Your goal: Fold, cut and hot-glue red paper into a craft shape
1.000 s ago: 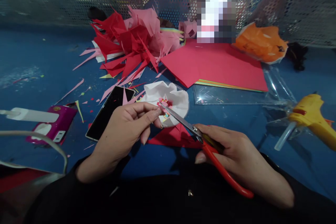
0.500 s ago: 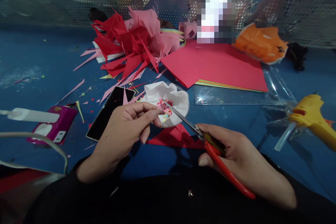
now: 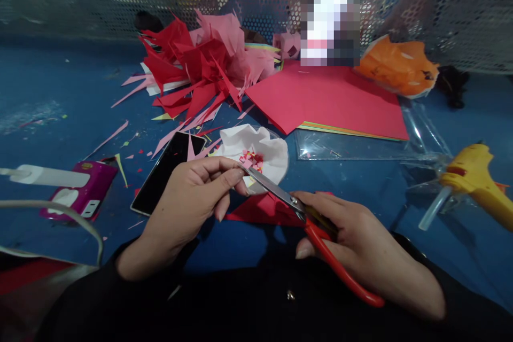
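Observation:
My right hand (image 3: 352, 246) is closed around the red handles of a pair of scissors (image 3: 280, 191), whose blades point up and left. The blade tips reach the fingertips of my left hand (image 3: 204, 189). Thumb and forefinger of that hand are pinched together; whatever they hold is too small or hidden to make out. Just beyond and partly under the blades sits a crumpled white paper liner (image 3: 256, 141) in a shallow round dish. Small red, pink and yellow paper bits (image 3: 252, 159) lie in it. Folded red paper (image 3: 260, 208) lies below the dish.
A black phone (image 3: 168, 171) and a purple power strip (image 3: 86, 192) with a white plug lie left. Cut red and pink paper (image 3: 204, 59) is heaped behind. Red sheets (image 3: 332, 96), an orange crumpled bag (image 3: 401, 67) and a yellow glue gun (image 3: 473, 171) lie right.
My right hand and the scissors have shifted slightly left and down, bringing the blades to my left fingertips. The blades look more closed. My left hand has stayed nearly still.

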Motion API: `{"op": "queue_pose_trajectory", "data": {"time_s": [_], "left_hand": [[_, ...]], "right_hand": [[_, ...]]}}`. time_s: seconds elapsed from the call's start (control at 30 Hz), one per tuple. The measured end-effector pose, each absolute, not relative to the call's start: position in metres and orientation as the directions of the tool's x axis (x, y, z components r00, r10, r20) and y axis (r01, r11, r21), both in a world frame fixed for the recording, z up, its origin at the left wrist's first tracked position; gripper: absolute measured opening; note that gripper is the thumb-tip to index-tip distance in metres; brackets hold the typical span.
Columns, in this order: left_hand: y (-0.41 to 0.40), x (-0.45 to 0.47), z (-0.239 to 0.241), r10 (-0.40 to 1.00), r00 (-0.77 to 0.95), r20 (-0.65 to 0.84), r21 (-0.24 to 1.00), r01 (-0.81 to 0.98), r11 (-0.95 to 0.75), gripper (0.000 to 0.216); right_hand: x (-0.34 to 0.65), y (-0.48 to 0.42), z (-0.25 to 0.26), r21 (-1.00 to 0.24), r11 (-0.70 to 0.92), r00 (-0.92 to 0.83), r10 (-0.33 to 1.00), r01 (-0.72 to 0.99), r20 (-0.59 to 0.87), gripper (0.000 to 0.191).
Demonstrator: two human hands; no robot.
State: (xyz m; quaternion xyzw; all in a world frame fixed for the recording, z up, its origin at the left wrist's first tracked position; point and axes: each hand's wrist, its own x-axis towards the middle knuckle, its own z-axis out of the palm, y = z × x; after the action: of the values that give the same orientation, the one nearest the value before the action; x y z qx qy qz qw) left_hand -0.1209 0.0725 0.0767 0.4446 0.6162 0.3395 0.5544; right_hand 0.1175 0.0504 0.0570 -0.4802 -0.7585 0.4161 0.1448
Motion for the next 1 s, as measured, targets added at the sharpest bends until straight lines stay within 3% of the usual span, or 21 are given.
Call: {"op": "queue_pose_trajectory", "data": {"time_s": [0.13,0.33,1.0], "left_hand": [[0.073,-0.1208,0.0775,0.926,0.021,-0.377,0.908,0.208,0.365,0.022],[0.0731,-0.1215,0.076,0.927,0.01,-0.374,0.903,0.23,0.362,0.012],[0.0732,-0.1225,0.0723,0.928,0.011,-0.373,0.916,0.166,0.366,0.014]], "right_hand": [[0.118,0.0501,0.0553,-0.757,0.219,-0.51,0.843,0.615,-0.171,0.022],[0.1206,0.0492,0.0545,-0.775,0.222,-0.524,0.836,0.592,-0.161,0.024],[0.1226,0.0506,0.0519,-0.831,0.137,-0.502,0.844,0.539,-0.186,0.014]]}}
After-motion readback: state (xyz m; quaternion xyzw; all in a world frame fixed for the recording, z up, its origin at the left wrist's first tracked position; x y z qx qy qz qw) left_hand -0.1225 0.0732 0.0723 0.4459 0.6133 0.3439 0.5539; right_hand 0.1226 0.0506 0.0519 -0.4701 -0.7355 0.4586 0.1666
